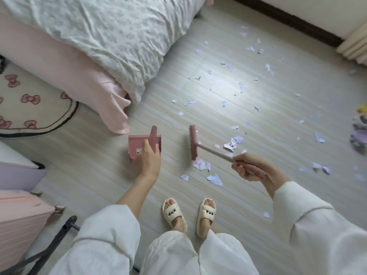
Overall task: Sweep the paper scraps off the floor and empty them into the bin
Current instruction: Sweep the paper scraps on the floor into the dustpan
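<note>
My left hand (148, 158) grips the handle of a pink dustpan (137, 144) held low over the pale floor, near the bed's corner. In my right hand (248, 167) is the thin handle of a small pink broom; its brush head (193, 142) stands a little right of the dustpan, bristles at the floor. Pale lilac paper scraps (231, 144) lie scattered across the floor to the right and far right, with a small cluster (202, 165) just below the brush head. No bin is in view.
A bed with a pink skirt and floral cover (95, 36) fills the upper left. A round bow-patterned rug (29, 108) lies at left. Pink and lilac boxes (17, 215) stand at the lower left. My slippered feet (188, 213) are below the tools. Clothes (360, 132) lie at the right edge.
</note>
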`<state>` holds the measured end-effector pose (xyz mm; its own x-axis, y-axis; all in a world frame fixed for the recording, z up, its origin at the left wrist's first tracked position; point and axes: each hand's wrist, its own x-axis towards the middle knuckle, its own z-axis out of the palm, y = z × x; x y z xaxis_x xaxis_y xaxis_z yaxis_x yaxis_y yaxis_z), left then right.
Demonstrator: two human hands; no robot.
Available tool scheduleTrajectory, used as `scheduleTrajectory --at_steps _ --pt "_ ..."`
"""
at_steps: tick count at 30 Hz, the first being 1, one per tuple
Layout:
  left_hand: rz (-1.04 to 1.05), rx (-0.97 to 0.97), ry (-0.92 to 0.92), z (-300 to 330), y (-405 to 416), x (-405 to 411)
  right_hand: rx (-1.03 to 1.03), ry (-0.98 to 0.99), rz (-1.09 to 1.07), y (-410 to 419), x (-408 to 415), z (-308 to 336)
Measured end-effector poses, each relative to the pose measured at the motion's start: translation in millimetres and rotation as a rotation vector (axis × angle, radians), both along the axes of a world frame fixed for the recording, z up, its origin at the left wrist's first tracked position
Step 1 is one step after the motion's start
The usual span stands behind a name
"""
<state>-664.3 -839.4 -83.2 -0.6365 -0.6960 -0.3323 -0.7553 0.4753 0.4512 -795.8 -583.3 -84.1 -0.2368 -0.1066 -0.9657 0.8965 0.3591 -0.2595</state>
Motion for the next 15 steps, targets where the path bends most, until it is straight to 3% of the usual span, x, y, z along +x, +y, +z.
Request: scheduleTrajectory --at_steps 4,9,15 --pt "-0.020 -0.002 0.017 3.2 16.5 -12.1 -0.071 -0.110 -0.032 5.3 16.0 3.2" --pt "-0.049 -0.015 0.049 7.0 38.0 -13.1 -0.041 -0.215 0.143 13.4 43.4 -13.1" --pt "-0.048 -0.057 0.047 6.2 76.0 -22.0 0.105 -0.105 0.402 50.4 46.9 -17.8"
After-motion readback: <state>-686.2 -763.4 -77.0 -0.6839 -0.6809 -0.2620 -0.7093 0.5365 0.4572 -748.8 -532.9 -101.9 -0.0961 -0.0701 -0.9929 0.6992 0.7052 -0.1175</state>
